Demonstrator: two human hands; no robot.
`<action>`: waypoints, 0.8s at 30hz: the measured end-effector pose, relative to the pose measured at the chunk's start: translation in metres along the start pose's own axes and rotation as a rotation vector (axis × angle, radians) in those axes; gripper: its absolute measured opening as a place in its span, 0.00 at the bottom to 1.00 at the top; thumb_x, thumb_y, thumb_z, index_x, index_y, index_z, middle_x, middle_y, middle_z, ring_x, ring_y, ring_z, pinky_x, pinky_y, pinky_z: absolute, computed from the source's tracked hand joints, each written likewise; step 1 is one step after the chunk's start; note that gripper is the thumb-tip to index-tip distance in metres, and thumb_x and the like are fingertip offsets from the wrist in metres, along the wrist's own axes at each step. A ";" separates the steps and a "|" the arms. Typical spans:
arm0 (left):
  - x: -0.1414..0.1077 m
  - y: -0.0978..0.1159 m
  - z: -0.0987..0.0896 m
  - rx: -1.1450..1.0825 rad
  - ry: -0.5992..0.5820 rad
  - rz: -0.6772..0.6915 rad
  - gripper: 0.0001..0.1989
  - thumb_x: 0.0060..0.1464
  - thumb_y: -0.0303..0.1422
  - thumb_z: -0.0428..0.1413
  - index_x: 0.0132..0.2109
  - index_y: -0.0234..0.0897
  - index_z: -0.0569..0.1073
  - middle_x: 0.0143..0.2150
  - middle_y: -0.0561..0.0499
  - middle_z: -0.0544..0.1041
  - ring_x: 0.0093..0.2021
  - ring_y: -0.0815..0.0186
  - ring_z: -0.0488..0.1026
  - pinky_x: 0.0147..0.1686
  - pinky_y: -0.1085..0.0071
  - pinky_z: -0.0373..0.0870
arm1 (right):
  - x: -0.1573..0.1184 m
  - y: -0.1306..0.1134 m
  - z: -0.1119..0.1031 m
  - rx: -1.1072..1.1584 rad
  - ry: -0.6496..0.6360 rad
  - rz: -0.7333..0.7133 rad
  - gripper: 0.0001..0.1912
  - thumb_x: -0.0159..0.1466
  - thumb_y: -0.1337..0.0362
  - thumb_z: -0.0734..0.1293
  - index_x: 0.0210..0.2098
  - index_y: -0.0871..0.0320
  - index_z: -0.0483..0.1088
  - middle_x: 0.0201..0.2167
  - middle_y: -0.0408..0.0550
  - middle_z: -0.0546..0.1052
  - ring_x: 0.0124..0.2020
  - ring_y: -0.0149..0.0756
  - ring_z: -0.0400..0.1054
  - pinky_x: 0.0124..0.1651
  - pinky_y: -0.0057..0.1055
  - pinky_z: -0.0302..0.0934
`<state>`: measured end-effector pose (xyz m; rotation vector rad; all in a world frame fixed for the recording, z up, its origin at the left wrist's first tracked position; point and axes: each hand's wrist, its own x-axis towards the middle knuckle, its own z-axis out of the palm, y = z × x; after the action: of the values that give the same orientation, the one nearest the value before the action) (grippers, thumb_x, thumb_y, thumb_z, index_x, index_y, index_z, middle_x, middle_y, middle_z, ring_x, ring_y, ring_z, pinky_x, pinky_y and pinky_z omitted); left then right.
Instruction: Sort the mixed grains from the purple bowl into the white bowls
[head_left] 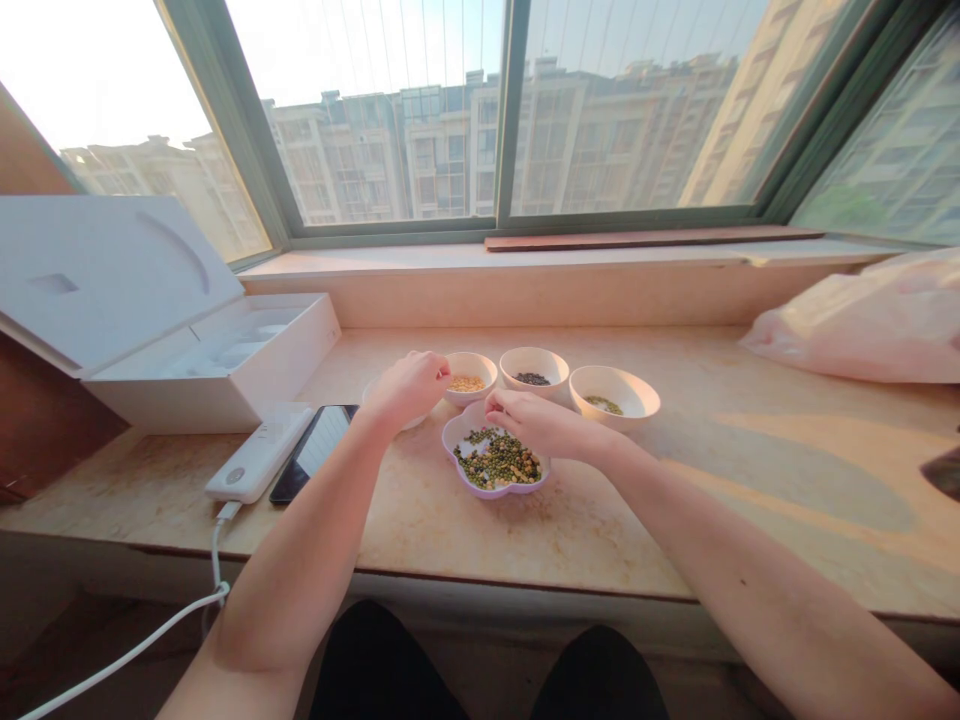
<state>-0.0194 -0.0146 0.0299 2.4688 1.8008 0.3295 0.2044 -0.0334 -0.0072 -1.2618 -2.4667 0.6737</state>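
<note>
My left hand [415,385] is over a mostly hidden white bowl [415,424], its fingertips pinched together by the rim of a white bowl of yellow beans [489,377]. Above the back of a lavender flower-shaped bowl [496,492], my right hand [531,420] is closed in a pinch. Whatever either pinch holds is too small to make out. Mixed green, yellow and dark beans [499,460] lie in the lavender bowl. Behind it stand a white bowl of black beans [561,372] and, to the right, a white bowl with a few green beans [637,398].
An open white box [281,355] stands at the left. In front of it lie a white power bank [259,455] with a cable [217,560] and a black phone [315,460]. A plastic bag [862,320] rests at the right, below the window.
</note>
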 end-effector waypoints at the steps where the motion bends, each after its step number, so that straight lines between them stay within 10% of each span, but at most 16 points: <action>1: -0.001 0.001 0.000 0.000 -0.006 0.012 0.16 0.64 0.34 0.49 0.38 0.39 0.82 0.41 0.43 0.83 0.37 0.61 0.76 0.37 0.68 0.66 | 0.000 0.000 0.000 -0.002 -0.003 -0.003 0.09 0.72 0.64 0.59 0.35 0.55 0.66 0.36 0.50 0.75 0.35 0.39 0.67 0.36 0.35 0.57; 24: -0.008 0.021 -0.007 -0.326 -0.036 0.204 0.12 0.65 0.32 0.53 0.40 0.37 0.82 0.37 0.49 0.83 0.37 0.66 0.75 0.37 0.71 0.67 | -0.003 -0.005 -0.002 0.994 -0.044 0.138 0.24 0.68 0.42 0.65 0.29 0.55 0.61 0.25 0.41 0.65 0.22 0.27 0.48 0.24 0.30 0.44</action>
<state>-0.0039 -0.0288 0.0396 2.4065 1.3557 0.5384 0.2035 -0.0376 -0.0032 -0.9717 -1.6258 1.6743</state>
